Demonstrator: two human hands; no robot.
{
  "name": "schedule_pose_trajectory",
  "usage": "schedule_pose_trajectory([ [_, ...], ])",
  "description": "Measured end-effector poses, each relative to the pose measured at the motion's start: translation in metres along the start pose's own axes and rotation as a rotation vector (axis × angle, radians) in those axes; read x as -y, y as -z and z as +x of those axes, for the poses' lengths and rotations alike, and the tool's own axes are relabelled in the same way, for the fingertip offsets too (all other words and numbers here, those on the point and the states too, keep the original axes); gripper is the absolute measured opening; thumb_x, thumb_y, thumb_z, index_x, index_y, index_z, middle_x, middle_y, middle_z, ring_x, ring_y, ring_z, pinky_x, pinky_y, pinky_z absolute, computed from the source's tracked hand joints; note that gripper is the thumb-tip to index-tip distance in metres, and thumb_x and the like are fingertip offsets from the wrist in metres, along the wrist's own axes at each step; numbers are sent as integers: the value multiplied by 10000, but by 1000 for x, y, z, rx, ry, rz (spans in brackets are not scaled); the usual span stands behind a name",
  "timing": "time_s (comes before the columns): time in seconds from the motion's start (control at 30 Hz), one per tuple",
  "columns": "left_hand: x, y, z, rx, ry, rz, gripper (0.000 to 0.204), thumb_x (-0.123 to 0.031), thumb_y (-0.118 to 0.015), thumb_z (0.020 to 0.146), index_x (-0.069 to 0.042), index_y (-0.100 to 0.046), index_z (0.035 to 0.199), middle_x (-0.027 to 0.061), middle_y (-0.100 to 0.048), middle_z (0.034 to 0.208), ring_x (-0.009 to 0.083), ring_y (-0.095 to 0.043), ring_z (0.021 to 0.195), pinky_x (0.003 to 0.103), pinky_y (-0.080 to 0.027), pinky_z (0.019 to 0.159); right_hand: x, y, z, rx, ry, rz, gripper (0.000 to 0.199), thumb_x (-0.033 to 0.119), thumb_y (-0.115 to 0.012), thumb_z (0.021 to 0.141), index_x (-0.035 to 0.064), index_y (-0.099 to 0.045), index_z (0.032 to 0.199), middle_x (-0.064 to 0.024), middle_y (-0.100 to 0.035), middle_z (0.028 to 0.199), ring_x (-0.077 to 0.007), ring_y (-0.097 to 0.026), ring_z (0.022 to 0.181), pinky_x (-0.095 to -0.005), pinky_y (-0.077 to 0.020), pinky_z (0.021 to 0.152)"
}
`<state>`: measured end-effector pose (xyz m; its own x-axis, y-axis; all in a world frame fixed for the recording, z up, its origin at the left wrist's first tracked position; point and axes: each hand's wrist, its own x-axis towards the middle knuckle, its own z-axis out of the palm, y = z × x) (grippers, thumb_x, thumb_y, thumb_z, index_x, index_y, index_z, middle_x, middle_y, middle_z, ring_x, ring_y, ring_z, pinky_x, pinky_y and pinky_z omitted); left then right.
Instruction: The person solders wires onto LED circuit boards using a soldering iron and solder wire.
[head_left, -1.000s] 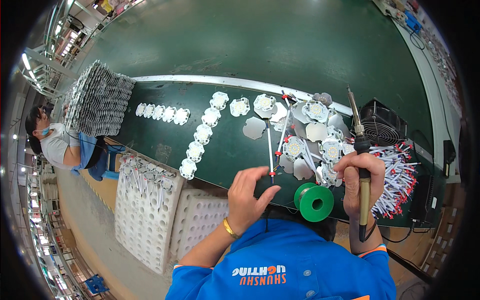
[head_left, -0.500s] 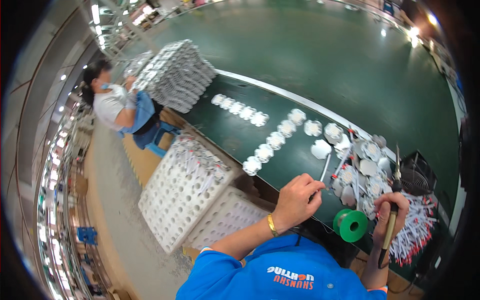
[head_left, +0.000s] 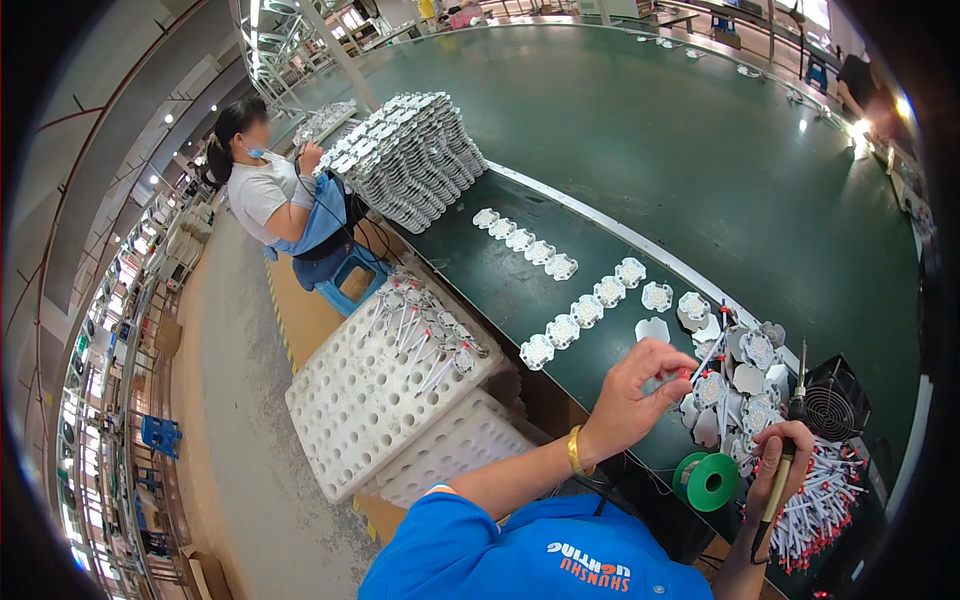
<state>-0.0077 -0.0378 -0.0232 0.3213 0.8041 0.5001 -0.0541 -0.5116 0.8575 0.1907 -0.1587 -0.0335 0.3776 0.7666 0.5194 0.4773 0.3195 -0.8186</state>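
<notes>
My left hand point(head_left: 637, 393), with a gold band at its wrist, pinches a thin white wire lead point(head_left: 711, 349) with a red end at my fingertips. It is over the left edge of a loose pile of white star-shaped LED boards point(head_left: 748, 377). My right hand point(head_left: 785, 455) is wrapped round the handle of a soldering iron point(head_left: 776, 490), whose tip points up and away from me. Between my hands, nearer me, a green solder spool point(head_left: 706, 482) stands on the bench. A heap of white wire leads with red ends point(head_left: 815, 510) lies beside my right hand.
Rows of LED boards point(head_left: 587, 311) lie on the green bench point(head_left: 540, 90). Right of the pile stands a black fan point(head_left: 836, 405). White foam trays point(head_left: 345, 425) with wired boards are at left. Beyond are a tall board stack point(head_left: 415, 165) and a seated person point(head_left: 265, 190).
My left hand has moved right, toward the board pile, with the white lead. My right hand still grips the soldering iron, a little lower in view. The whole view has shifted.
</notes>
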Motion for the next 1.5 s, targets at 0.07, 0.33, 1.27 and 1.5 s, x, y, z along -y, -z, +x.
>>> schedule_pose_trajectory([
  [0.07,2,-11,3,-24,-119,37,150,-164,-615,878,-57,-614,982,43,-584,914,91,-552,798,229,-448,696,-1,1,-1,-11,-15,23,135,137,-501,934,14,-470,980,-65,-520,793,-92,-462,616,-214,-395,588],
  [0.33,8,-44,5,289,223,-124,163,-91,-606,870,-10,-579,1009,23,-614,825,72,-559,688,223,-469,621,-10,1,2,-48,-37,-48,166,-42,-575,816,46,-497,934,-69,-547,724,-125,-521,605,-243,-426,582],
  [1.27,5,-53,-34,209,717,-727,135,-114,-557,917,-2,-556,992,22,-617,880,62,-573,794,194,-463,695,8,-23,27,150,265,-132,327,-43,-691,692,86,-508,931,-51,-573,662,-196,-535,523,-305,-409,464],
  [1.5,2,-48,-22,371,476,-172,160,-105,-530,907,8,-627,966,52,-653,744,92,-607,685,243,-479,612,-3,-15,18,142,276,-148,306,-41,-687,713,72,-528,949,-71,-588,668,-204,-541,504,-304,-399,447],
])
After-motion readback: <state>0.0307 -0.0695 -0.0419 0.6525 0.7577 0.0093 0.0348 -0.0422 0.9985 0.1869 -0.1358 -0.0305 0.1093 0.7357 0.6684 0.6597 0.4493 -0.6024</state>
